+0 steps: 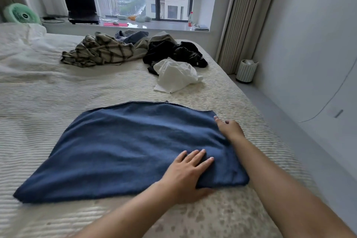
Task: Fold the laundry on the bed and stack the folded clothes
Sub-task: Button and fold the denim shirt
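Blue cloth (131, 147) lies flat on the bed (58, 102), long axis running left to right. The left hand (188, 175) presses its near right corner, fingers straight, thumb at the near hem. The right hand (229, 128) touches the right edge, grip unclear. The far left end looks the likely next reach, nearer the left hand.

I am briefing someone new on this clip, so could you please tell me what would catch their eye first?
The blue garment spread flat across the near bed, with the left hand pressing its near right corner and the right hand at its right edge. Behind it, near the window, lies unfolded laundry: a plaid garment, dark clothes and a white garment.
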